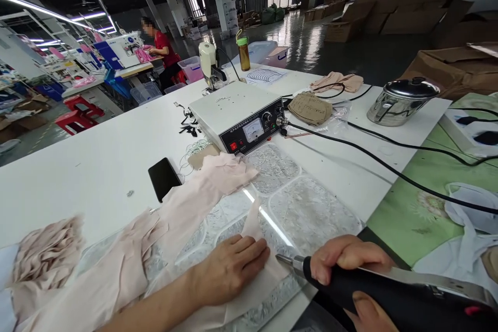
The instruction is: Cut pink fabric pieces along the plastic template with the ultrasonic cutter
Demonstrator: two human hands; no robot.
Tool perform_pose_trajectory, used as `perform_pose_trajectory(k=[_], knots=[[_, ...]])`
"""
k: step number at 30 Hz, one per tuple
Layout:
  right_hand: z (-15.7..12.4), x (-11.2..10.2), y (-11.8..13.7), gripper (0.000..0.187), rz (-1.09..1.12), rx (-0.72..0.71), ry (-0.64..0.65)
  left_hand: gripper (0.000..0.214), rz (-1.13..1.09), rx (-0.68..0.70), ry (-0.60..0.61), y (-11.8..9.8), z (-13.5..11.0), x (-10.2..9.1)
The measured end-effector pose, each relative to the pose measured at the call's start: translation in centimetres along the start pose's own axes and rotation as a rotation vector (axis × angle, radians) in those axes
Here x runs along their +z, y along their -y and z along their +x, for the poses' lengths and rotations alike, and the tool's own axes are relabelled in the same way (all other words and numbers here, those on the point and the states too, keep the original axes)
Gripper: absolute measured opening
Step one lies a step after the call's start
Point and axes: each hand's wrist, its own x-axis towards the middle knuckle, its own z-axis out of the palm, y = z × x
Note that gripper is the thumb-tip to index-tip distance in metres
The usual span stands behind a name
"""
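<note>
My left hand (227, 270) lies flat, fingers stretched, pressing a pale pink fabric piece (254, 228) onto a scratched glass plate (307, 210). My right hand (350, 270) is wrapped round a black hand-held cutting tool (389, 298). Its metal tip (286, 261) touches the fabric just right of my left fingertips. A black cable (381, 163) runs from the tool's side of the table to a white control box (241, 114) with a dial and knobs. More pink fabric strips (128, 254) trail to the left, with a bunched pile (46, 257) at the far left.
A black phone (163, 179) lies left of the fabric. Behind the box stand a small white machine (208, 62) and a brown bottle (244, 52). A steel pot (400, 101) and beige cups (311, 108) sit right. A person in red (161, 52) works at a sewing machine far left.
</note>
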Motion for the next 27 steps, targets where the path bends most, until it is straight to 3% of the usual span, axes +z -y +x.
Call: perform_pose_trajectory(k=[6,9,11,18,27], knots=[[-0.1,-0.6,-0.1,0.011,-0.093,0.007,0.034,0.024,0.009,-0.031,-0.013,0.3,-0.5,0.3],[-0.1,-1.0,-0.5,0.005,-0.069,0.034,0.076,0.025,0.014,-0.029,-0.011,0.3,-0.4,0.1],[-0.1,-1.0,-0.7,0.01,-0.028,0.045,0.08,0.026,0.021,-0.025,-0.009,0.3,-0.4,0.1],[0.3,0.2,-1.2,0.011,0.033,0.014,-0.019,0.028,0.017,-0.028,0.022,0.3,-0.9,0.4],[0.5,1.0,-2.3,0.008,0.079,-0.027,0.031,0.028,0.004,-0.042,0.015,0.3,-0.7,0.3]])
